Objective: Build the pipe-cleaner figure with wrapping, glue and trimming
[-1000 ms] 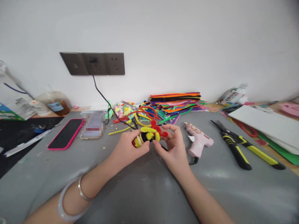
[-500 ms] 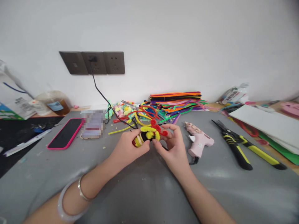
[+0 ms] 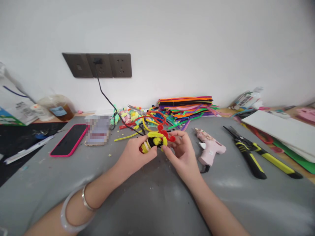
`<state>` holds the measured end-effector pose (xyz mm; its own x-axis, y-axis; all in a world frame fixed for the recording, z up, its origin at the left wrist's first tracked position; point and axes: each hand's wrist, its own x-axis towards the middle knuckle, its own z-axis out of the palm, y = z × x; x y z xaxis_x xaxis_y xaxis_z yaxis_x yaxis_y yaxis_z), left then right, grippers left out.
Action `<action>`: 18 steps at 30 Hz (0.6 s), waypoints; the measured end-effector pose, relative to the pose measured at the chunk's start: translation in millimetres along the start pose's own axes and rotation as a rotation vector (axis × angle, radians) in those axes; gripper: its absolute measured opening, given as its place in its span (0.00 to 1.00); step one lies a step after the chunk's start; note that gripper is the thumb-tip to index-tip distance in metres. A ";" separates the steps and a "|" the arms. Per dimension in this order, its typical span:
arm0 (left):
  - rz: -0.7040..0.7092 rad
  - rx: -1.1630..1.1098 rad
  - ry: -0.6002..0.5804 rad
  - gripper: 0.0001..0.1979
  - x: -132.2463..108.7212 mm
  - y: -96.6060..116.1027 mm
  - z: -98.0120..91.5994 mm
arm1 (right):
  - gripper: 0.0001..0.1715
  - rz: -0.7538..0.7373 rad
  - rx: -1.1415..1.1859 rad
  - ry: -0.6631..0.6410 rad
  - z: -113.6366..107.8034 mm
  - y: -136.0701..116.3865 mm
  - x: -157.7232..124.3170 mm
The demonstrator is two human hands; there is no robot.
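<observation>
Between my hands, above the grey mat, is a small pipe-cleaner figure point(image 3: 157, 141) with yellow and black bands, a yellow loop on top and curled red pieces at its right end. My left hand point(image 3: 139, 151) is closed around its striped left part, thumb along the near side. My right hand point(image 3: 181, 149) pinches its right end with thumb and fingers near the red curls. The figure's underside and far side are hidden by my fingers.
Right of my hands lie a pink glue gun point(image 3: 208, 147) and black-yellow pliers point(image 3: 258, 152). Behind are bundled pipe cleaners point(image 3: 185, 106), pompoms point(image 3: 129, 116) and scissors point(image 3: 135, 109). A pink-cased phone point(image 3: 70, 141) lies left; a black cord point(image 3: 104, 95) hangs from the wall socket.
The pipe-cleaner figure has shifted and tilted very slightly to the left in my hands. Both hands keep nearly the same hold.
</observation>
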<state>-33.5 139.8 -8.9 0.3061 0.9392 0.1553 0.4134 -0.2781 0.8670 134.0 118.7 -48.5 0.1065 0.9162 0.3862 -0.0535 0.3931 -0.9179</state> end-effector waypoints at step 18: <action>-0.039 -0.035 -0.047 0.09 1.4 -0.3 -2.3 | 0.20 0.030 0.057 -0.015 -0.3 -2.5 -0.4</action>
<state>-35.2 141.7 -7.9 0.3305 0.9385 0.0998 0.3955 -0.2338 0.8882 134.4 117.3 -46.4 0.0889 0.9285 0.3606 -0.1129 0.3691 -0.9225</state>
